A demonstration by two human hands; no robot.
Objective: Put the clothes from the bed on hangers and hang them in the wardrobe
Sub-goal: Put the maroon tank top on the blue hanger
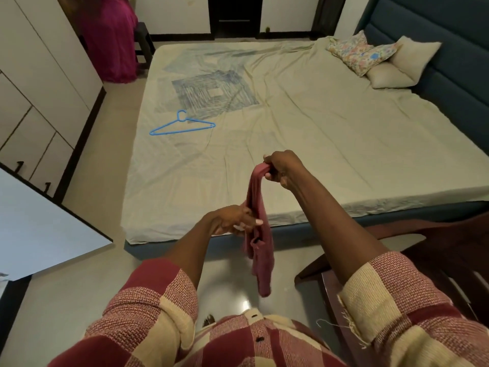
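Head view: both hands hold a pink garment [260, 234] at the bed [304, 144] edge.

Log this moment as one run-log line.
stage: garment in hand, not yet on hanger | right hand: pinches garment top | left hand: grips its middle | hanger: on bed, untouched

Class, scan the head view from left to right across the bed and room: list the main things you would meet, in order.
White wardrobe → blue hanger → blue square pattern on the bedsheet → dusty-pink garment held in both hands → floral pillow → plain cream pillow → blue headboard.
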